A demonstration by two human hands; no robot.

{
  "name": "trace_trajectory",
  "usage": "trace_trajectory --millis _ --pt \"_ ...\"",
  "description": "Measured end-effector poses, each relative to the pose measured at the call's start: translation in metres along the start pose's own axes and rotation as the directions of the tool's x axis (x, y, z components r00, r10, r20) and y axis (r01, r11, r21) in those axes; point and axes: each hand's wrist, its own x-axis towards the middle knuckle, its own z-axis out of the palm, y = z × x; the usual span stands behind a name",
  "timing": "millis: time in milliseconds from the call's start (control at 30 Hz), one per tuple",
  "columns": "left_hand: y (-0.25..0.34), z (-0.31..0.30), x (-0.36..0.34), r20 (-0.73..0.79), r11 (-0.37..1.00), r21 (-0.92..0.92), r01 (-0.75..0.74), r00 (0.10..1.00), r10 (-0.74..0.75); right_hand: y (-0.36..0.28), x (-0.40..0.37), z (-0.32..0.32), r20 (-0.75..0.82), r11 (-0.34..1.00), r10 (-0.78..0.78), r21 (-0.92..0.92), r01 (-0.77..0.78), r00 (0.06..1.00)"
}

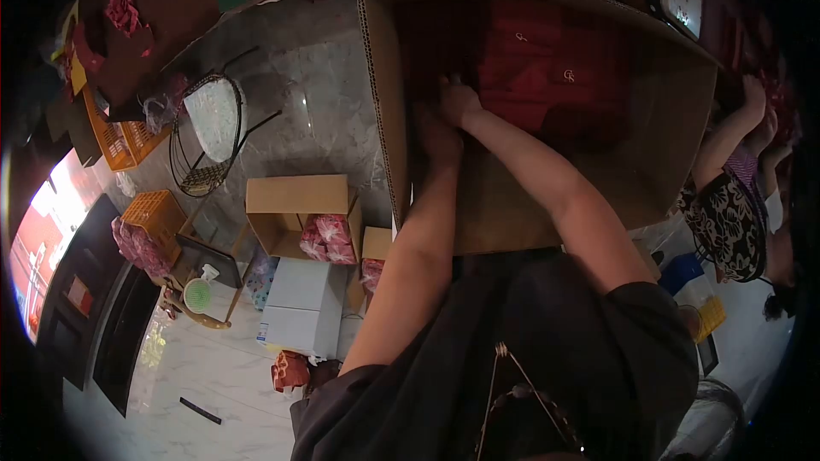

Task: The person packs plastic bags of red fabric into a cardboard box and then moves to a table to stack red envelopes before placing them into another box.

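Observation:
Both of my arms reach down into a large open cardboard box (547, 235). Inside lie red, folded cloth-like packets (521, 77) with small gold emblems. My right hand (462, 102) is at the left part of the packets, its fingers bent against dark red material in shadow. What they pinch is hidden. Close beside it, near the box's left wall, my left hand (437, 137) is in deep shadow, and its fingers cannot be made out.
Left of the box stand a smaller carton (295, 196) with pink-red packets, a white-grey box (299, 303), a wire-framed chair (213, 124) and an orange crate (152, 218). Another person's arm (726, 132) is at the right. A dark strip (201, 411) lies on the floor.

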Motion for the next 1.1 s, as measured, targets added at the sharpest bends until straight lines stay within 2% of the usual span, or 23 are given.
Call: trace_trajectory --millis 33,67,100,133,167,233,267,333,367,400,433,467,500,533,567,600,633,767,833,967,1000,1033,1100 --pt "-0.005 0.001 0.005 0.052 0.988 0.138 0.068 0.996 -0.076 0.003 0.002 0.001 -0.002 1.0 0.001 0.0 -0.001 1.0" --pt "-0.036 0.015 0.021 0.052 0.988 0.138 0.067 0.996 -0.075 0.006 0.004 0.004 0.03 1.0 -0.029 0.004 0.029 0.999" --pt "-0.088 0.039 0.044 -0.175 0.958 0.26 -0.121 0.97 0.17 0.008 0.006 0.005 0.061 0.998 -0.059 0.011 0.058 0.996" --pt "-0.116 0.052 0.057 -0.353 0.871 0.414 -0.263 0.836 0.42 0.007 0.008 0.007 0.06 0.998 -0.06 0.012 0.06 0.996" --pt "-0.096 0.043 0.047 -0.354 0.871 0.415 -0.263 0.836 0.42 0.008 0.01 0.009 0.128 0.988 -0.109 -0.1 0.122 0.986" --pt "-0.034 0.016 0.017 -0.376 0.974 -0.024 -0.224 0.905 0.199 0.008 0.014 0.01 0.199 0.96 -0.146 -0.206 0.187 0.969" --pt "-0.042 0.019 0.02 -0.375 0.974 -0.025 -0.224 0.905 0.199 0.006 0.015 0.008 0.263 0.966 -0.116 -0.194 0.17 0.958" --pt "-0.05 0.02 0.025 -0.276 0.91 0.324 -0.259 0.894 0.353 0.007 0.018 0.006 0.325 0.971 -0.086 -0.183 0.152 0.942" --pt "-0.049 0.017 0.025 -0.275 0.909 0.325 -0.26 0.894 0.354 0.007 0.02 0.007 0.398 0.982 -0.08 -0.125 0.14 0.914" --pt "-0.048 0.014 0.027 -0.152 0.962 0.248 -0.113 0.976 0.154 0.008 0.022 0.007 0.469 0.99 -0.078 -0.067 0.123 0.88" --pt "-0.042 0.009 0.025 -0.01 0.98 0.192 0.051 0.999 -0.05 0.007 0.019 0.007 0.469 0.99 -0.077 -0.066 0.122 0.88" --pt "-0.035 0.008 0.019 -0.01 0.98 0.194 0.052 0.999 -0.051 0.003 0.013 0.005 0.348 0.994 -0.037 -0.085 0.07 0.937" --pt "-0.028 0.007 0.012 -0.003 0.932 0.363 0.026 1.0 -0.027 0.0 0.008 0.003 0.219 0.995 0.005 -0.097 0.017 0.976" --pt "-0.025 0.007 0.008 0.007 0.855 0.519 -0.001 1.0 -0.003 -0.001 0.005 -0.001 0.219 0.995 0.004 -0.095 0.017 0.976" --pt "-0.038 0.012 0.014 0.006 0.854 0.52 0.0 1.0 -0.003 -0.002 0.003 -0.004 0.087 0.995 -0.047 -0.08 0.054 0.995" --pt "-0.053 0.016 0.02 -0.011 0.796 0.596 -0.102 0.991 0.135 -0.003 0.0 -0.008 -0.046 0.993 -0.096 -0.07 0.092 0.994" --pt "-0.066 0.02 0.025 -0.013 0.718 0.668 -0.194 0.962 0.272 -0.001 0.003 -0.002 -0.044 0.994 -0.094 -0.069 0.091 0.995" --pt "-0.083 0.027 0.04 0.019 0.711 0.682 -0.172 0.976 0.218 0.004 0.014 0.009 0.087 0.992 -0.1 -0.067 0.106 0.991" --pt "-0.093 0.033 0.043 -0.235 0.965 0.186 -0.187 0.945 0.228 0.004 0.009 0.006 0.121 0.989 -0.114 -0.079 0.124 0.986" --pt "-0.081 0.031 0.036 -0.239 0.96 0.244 -0.14 0.95 0.199 0.007 0.008 0.02 -0.057 0.992 -0.122 -0.05 0.119 0.991" --pt "-0.081 0.028 0.034 -0.238 0.936 0.284 -0.21 0.93 0.28 0.01 0.011 0.032 -0.124 0.987 -0.155 -0.051 0.15 0.98" --pt "-0.08 0.027 0.034 -0.234 0.905 0.321 -0.279 0.903 0.361 0.008 0.009 0.027 -0.124 0.988 -0.154 -0.05 0.149 0.98" --pt "-0.08 0.03 0.037 -0.225 0.91 0.335 -0.243 0.918 0.327 0.001 0.005 0.005 0.064 0.994 -0.096 -0.051 0.099 0.993"
